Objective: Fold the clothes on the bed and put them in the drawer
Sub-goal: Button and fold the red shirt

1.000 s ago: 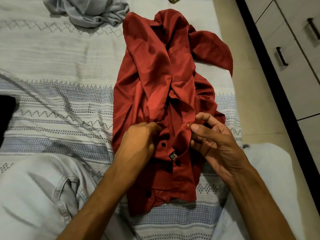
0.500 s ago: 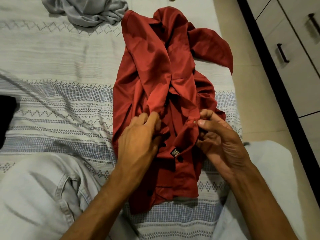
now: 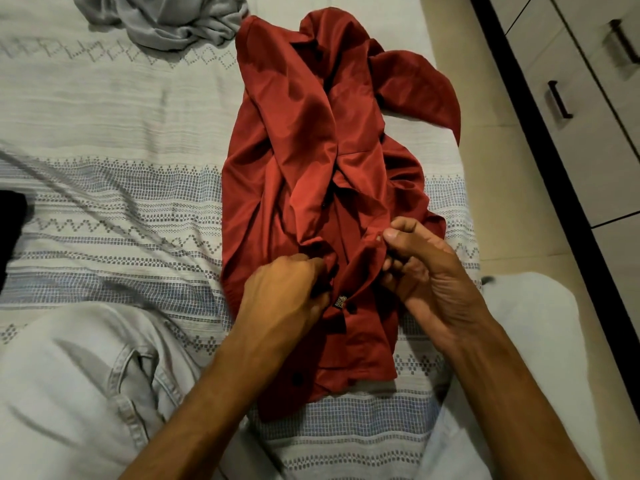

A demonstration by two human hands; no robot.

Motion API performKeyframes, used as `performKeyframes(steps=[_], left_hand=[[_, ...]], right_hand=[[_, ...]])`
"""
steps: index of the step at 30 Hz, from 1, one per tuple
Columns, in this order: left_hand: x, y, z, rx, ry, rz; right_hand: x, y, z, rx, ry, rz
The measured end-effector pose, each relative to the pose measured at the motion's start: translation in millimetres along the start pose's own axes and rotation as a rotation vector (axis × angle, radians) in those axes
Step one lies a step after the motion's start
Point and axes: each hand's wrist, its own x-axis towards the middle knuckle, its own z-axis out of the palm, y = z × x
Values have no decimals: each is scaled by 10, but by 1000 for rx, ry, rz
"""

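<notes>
both hands (image 3: 349, 282) apparently on the red shirt (image 3: 311, 143) placket

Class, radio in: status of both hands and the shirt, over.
Left hand and right hand each pinching the red shirt. Shirt crumpled, unfolded, on the bed. Grey garment waiting. Drawers shut.

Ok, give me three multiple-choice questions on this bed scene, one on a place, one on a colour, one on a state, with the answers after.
1. Where does the grey garment lie?
A. on the floor
B. far side of the bed, left of the shirt
C. in a drawer

2. What colour is the button-up shirt?
A. red
B. blue
C. white

3. How is the right hand?
A. flat and open
B. pinching the shirt's edge
C. out of view

Answers: B, it sits crumpled on the bedspread; A, red fabric throughout; B, thumb and fingers grip cloth, as the left hand does.
</notes>
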Motion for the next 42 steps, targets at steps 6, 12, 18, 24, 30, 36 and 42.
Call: performKeyframes(steps=[6,12,18,24,30,36,42], left_hand=[[11,-127,-146,-989,96,-265],[43,-199,-360,-1387,219,-304],[23,-116,-322,-1376,164,-270],[4,-56,-317,-1307,103,-202],[-6,47,-271,-1260,146,-234],[17,17,-300,-1348,163,-279],[13,-4,-357,-1458,157,-239]], right_hand=[[12,6,-11,-14,24,-24],[-5,5,31,-30,15,-85],[-39,91,148,-194,124,-268],[-94,219,230,-458,149,-468],[-118,280,308,-483,153,-506],[-44,115,239,-308,277,-434],[-18,-14,167,-11,264,-322]])
